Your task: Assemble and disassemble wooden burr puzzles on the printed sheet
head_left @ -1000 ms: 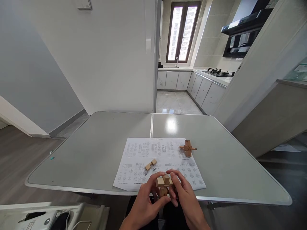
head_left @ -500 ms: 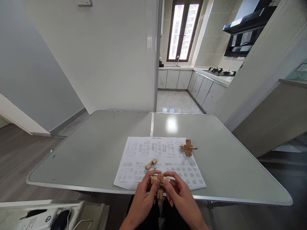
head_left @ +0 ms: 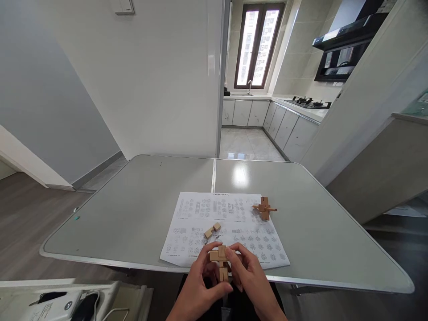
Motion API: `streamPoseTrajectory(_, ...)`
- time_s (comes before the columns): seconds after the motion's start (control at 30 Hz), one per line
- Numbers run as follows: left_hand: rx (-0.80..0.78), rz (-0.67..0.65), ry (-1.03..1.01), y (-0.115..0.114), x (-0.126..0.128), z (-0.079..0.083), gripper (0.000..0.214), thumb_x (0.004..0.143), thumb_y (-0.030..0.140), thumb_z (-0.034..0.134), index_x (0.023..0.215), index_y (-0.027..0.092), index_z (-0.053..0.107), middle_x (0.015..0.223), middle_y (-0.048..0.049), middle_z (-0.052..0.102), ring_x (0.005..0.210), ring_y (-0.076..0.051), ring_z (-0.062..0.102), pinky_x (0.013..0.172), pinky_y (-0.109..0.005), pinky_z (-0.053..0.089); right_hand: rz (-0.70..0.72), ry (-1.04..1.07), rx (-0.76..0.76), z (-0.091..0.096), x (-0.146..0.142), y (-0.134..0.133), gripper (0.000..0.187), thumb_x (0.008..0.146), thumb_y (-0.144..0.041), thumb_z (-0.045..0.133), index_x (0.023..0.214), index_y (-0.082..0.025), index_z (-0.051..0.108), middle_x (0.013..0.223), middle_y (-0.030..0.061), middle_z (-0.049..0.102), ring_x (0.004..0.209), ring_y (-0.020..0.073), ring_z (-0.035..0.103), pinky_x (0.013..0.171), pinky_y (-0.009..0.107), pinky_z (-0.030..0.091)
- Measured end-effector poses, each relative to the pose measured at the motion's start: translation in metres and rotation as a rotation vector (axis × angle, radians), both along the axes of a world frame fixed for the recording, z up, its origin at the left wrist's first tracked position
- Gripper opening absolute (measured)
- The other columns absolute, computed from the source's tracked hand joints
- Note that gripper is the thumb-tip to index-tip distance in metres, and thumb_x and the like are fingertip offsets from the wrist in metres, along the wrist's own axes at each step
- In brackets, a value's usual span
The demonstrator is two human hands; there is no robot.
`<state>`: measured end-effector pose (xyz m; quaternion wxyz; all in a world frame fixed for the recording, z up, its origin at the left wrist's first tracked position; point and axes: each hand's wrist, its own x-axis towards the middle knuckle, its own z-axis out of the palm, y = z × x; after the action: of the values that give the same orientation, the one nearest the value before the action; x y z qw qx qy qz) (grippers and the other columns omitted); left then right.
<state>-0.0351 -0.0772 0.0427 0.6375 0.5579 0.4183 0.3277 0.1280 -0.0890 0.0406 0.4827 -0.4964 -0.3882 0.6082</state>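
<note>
Between my hands, just off the table's near edge, is a partly joined wooden burr puzzle [head_left: 219,256] of light notched blocks. My left hand [head_left: 202,281] is closed around its left side, with the thumb low near the bottom block. From the right, my right hand [head_left: 249,272] grips it, thumb on the upper block and fingers curled behind. A loose notched wooden piece [head_left: 212,230] lies on the printed sheet [head_left: 187,223] just beyond my hands. The far fingers of both hands are partly hidden.
A darker, assembled wooden cross-shaped puzzle [head_left: 264,208] stands at the sheet's right edge. The grey table [head_left: 317,240] extends to both sides. At lower left, a white box and cables [head_left: 53,307] sit on a low surface. A kitchen lies beyond the doorway.
My left thumb has slid down from the puzzle's upper part towards its lower block. The puzzle has turned a little in my hands. The whole view has shifted slightly.
</note>
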Motion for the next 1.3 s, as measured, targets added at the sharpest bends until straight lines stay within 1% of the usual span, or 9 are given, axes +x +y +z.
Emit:
streamPoseTrajectory(0.2,0.026,0.050,0.084,0.001,-0.007,-0.001,0.069,0.078,0.029,0.082,0.139,0.025,0.051,0.077,0.0024,0.065,0.070,-0.016,0.060,0.069,-0.027,0.047,0.057,0.008,-0.007,-0.004,-0.005,0.008,0.054,0.088,-0.074,0.060,0.086,-0.019,0.063,0.044,-0.0118,0.037,0.039,0.0064,0.029,0.041,0.019,0.027)
streamPoseTrajectory(0.37,0.004,0.138,0.053,0.005,-0.016,-0.012,0.070,0.080,0.036,0.082,0.140,0.024,0.048,0.086,-0.0005,0.069,0.068,-0.015,0.058,0.070,-0.029,0.049,0.032,0.011,0.068,-0.008,-0.005,0.019,0.058,0.097,-0.071,0.046,0.110,-0.017,0.063,0.054,-0.0079,0.049,0.046,0.0102,0.042,0.050,0.022,0.041)
streamPoseTrajectory(0.53,-0.021,0.261,0.020,0.007,-0.024,-0.021,0.073,0.075,0.042,0.085,0.137,0.025,0.051,0.108,-0.0071,0.071,0.077,-0.019,0.064,0.071,-0.030,0.053,-0.168,-0.463,0.283,-0.028,-0.007,0.035,0.040,0.098,-0.053,0.056,0.123,-0.022,0.060,0.097,0.0045,0.063,0.076,0.0199,0.062,0.066,0.032,0.052)
streamPoseTrajectory(0.67,-0.029,0.356,0.028,0.004,-0.025,-0.023,0.077,0.072,0.048,0.086,0.137,0.023,0.051,0.089,-0.0020,0.071,0.067,-0.016,0.061,0.064,-0.028,0.052,-0.175,-0.764,0.442,-0.046,-0.018,0.050,0.041,0.092,-0.032,0.061,0.133,-0.027,0.056,0.130,0.0095,0.054,0.118,0.0299,0.058,0.096,0.043,0.054)
streamPoseTrajectory(0.77,-0.015,0.439,0.040,0.001,-0.025,-0.023,0.078,0.071,0.050,0.086,0.136,0.023,0.052,0.081,0.0006,0.070,0.062,-0.014,0.058,0.061,-0.027,0.050,-0.203,-0.912,0.461,-0.057,-0.031,0.063,0.054,0.080,-0.023,0.071,0.132,-0.023,0.055,0.132,0.0119,0.052,0.124,0.0347,0.052,0.102,0.049,0.051)
streamPoseTrajectory(0.87,0.002,0.479,0.045,-0.001,-0.025,-0.021,0.077,0.070,0.050,0.087,0.134,0.024,0.053,0.089,-0.0016,0.072,0.064,-0.014,0.059,0.063,-0.027,0.051,-0.225,-0.960,0.432,-0.064,-0.040,0.071,0.051,0.075,-0.020,0.074,0.124,-0.021,0.058,0.124,0.0121,0.056,0.119,0.0356,0.054,0.099,0.051,0.052)
streamPoseTrajectory(1.03,0.018,0.515,0.048,0.001,-0.029,-0.018,0.078,0.066,0.050,0.088,0.133,0.025,0.055,0.103,-0.0061,0.076,0.074,-0.019,0.067,0.069,-0.030,0.055,-0.228,-0.690,0.378,-0.055,-0.030,0.061,0.038,0.079,-0.025,0.073,0.115,-0.022,0.061,0.121,0.0106,0.062,0.111,0.0311,0.063,0.095,0.045,0.055)
streamPoseTrajectory(1.2,0.030,0.466,0.020,0.006,-0.037,-0.018,0.080,0.070,0.046,0.088,0.137,0.026,0.050,0.120,-0.0118,0.074,0.091,-0.024,0.072,0.080,-0.033,0.057,-0.094,-0.034,0.113,-0.027,-0.009,0.037,0.061,0.075,-0.041,0.082,0.126,-0.023,0.055,0.117,0.0092,0.070,0.111,0.0281,0.069,0.093,0.041,0.057)
streamPoseTrajectory(1.3,0.038,0.404,-0.004,0.008,-0.038,-0.015,0.080,0.074,0.042,0.087,0.140,0.026,0.045,0.125,-0.0130,0.073,0.095,-0.025,0.072,0.086,-0.036,0.057,-0.083,0.133,0.057,-0.008,0.001,0.026,0.067,0.067,-0.043,0.089,0.123,-0.023,0.060,0.111,0.0081,0.074,0.113,0.0281,0.067,0.096,0.040,0.055)
